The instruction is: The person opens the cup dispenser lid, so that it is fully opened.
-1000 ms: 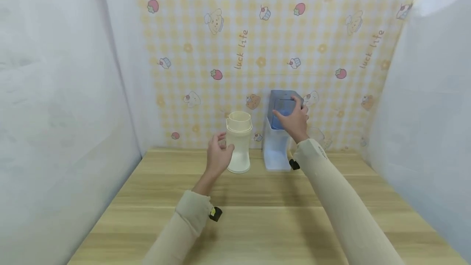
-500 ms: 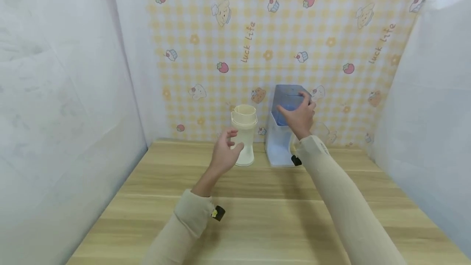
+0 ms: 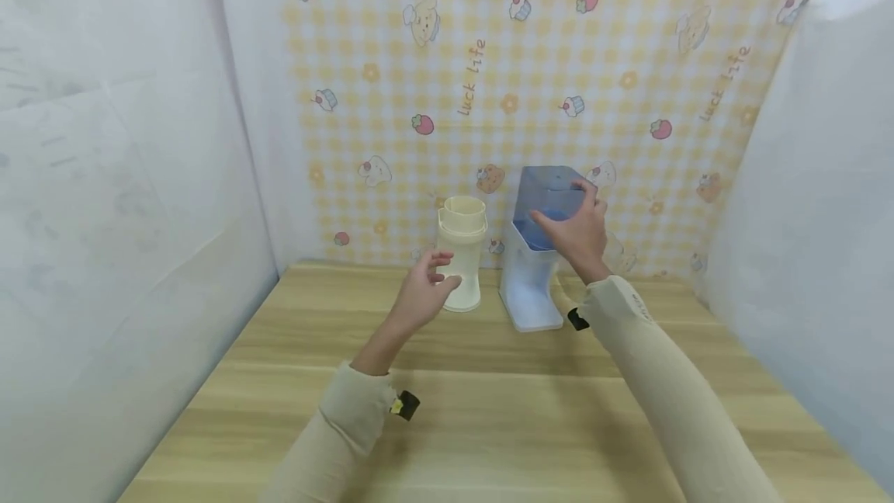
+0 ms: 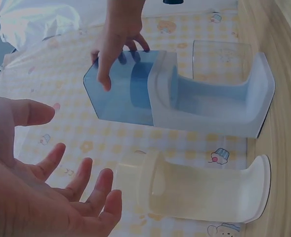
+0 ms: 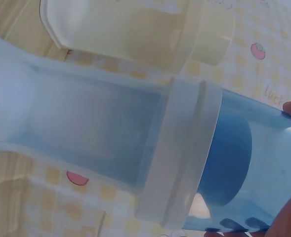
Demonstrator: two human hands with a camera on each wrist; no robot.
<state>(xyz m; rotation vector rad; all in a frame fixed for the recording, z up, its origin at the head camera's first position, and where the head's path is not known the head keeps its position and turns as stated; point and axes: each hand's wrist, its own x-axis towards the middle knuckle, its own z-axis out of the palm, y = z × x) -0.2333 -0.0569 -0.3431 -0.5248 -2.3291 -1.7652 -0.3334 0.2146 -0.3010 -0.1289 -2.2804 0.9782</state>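
Note:
A dispenser-like stand with a white body (image 3: 532,305) and a see-through blue top container (image 3: 548,181) is on the table near the back. My right hand (image 3: 581,231) grips the blue container, thumb on one side and fingers on the other, as the right wrist view shows too. To its left stands a similar cream-coloured piece (image 3: 462,251) with a round, open upper rim and a flared foot. My left hand (image 3: 421,292) is beside it, fingers spread and loosely bent, holding nothing. Whether a fingertip touches the cream piece I cannot tell.
Behind the blue-and-white dispenser is a clear, colourless container (image 4: 223,61), faint in the head view. A patterned checked cloth (image 3: 391,99) hangs behind the wooden table (image 3: 475,418). White sheets (image 3: 126,216) close off both sides.
My right hand has moved slightly right and towards me, and the blue-and-white dispenser has come forward and turned a little with it. My left hand has stayed beside the cream piece. The head view has shifted.

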